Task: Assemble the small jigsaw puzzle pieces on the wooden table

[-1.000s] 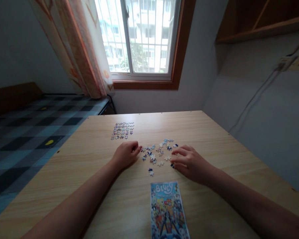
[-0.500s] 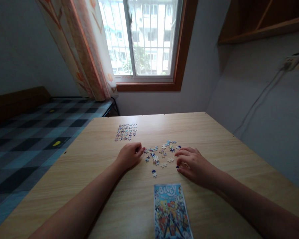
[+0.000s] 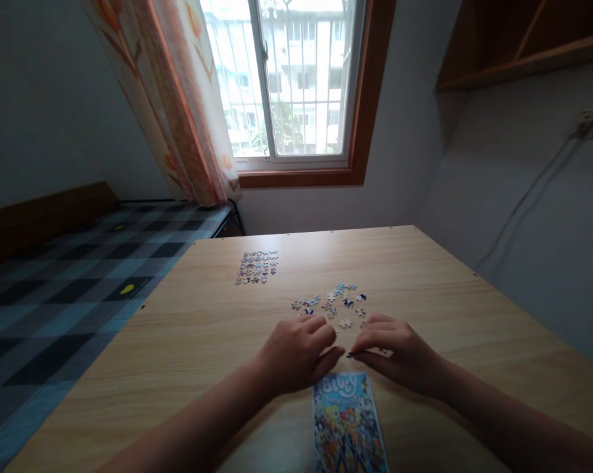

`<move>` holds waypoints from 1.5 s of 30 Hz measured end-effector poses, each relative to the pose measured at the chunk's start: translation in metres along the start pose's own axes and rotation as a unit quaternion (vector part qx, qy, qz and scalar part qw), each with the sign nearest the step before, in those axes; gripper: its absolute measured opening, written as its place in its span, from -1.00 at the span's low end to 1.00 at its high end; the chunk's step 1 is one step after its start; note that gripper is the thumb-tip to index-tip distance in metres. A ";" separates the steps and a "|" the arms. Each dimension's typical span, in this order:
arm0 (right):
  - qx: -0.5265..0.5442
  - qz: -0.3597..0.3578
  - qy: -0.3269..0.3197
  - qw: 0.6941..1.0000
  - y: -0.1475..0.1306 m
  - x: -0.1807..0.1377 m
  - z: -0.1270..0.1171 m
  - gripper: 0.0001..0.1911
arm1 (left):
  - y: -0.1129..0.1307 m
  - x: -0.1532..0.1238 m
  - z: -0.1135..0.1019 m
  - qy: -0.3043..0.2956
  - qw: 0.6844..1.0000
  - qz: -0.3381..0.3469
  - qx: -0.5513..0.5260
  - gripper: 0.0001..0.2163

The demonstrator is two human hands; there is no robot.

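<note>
Both of my hands rest on the wooden table (image 3: 202,328), just above a colourful Bluey picture card (image 3: 348,424). My left hand (image 3: 299,351) has its fingers curled and its thumb reaching toward the right hand; what it holds, if anything, is hidden. My right hand (image 3: 400,351) pinches a small dark puzzle piece (image 3: 350,355) at its fingertips. The two hands nearly touch. A scatter of loose puzzle pieces (image 3: 333,305) lies just beyond them. Farther back on the left sits a small joined patch of pieces (image 3: 257,267).
A bed with a blue and black checked cover (image 3: 70,289) stands along the table's left side. A window (image 3: 296,79) with an orange curtain (image 3: 178,98) is behind the table. A grey wall with a cable and socket (image 3: 590,121) runs along the right.
Both hands have drawn back from the loose pieces toward the card and come together. The left hand now covers the spot where two pieces lay. The camera has tilted slightly.
</note>
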State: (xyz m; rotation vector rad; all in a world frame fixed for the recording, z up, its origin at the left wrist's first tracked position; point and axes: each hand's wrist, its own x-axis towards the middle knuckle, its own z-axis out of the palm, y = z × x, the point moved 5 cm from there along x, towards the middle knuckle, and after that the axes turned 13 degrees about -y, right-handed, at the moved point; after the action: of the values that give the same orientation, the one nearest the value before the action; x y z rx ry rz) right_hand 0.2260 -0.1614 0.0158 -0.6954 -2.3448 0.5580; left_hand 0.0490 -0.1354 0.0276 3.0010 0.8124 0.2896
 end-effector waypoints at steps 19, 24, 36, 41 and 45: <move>-0.015 -0.010 0.070 0.997 -0.002 -0.005 -0.005 -0.89 | 0.022 0.004 0.010 -0.009 0.969 -0.092 -0.230 -0.88; -0.067 0.005 0.120 0.991 0.012 -0.010 -0.025 -0.86 | -0.051 -0.002 0.003 -0.002 0.958 -0.245 -0.151 -0.83; -0.069 -0.017 0.040 0.997 0.020 -0.010 -0.021 -0.79 | -0.134 -0.034 0.018 -0.087 0.893 -0.441 -0.014 -0.76; -0.069 -0.010 0.048 0.996 0.021 -0.011 -0.021 -0.81 | -0.108 -0.034 0.007 -0.139 0.880 -0.451 0.045 -0.73; -0.067 -0.009 0.044 0.997 0.022 -0.011 -0.018 -0.81 | -0.083 -0.031 0.006 -0.211 0.870 -0.443 0.057 -0.63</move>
State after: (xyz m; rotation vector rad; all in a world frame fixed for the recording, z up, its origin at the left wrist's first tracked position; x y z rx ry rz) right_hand 0.2526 -0.1477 0.0117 -0.7443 -2.3185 0.3583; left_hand -0.0174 -0.0790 0.0105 2.2565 1.9949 -0.4285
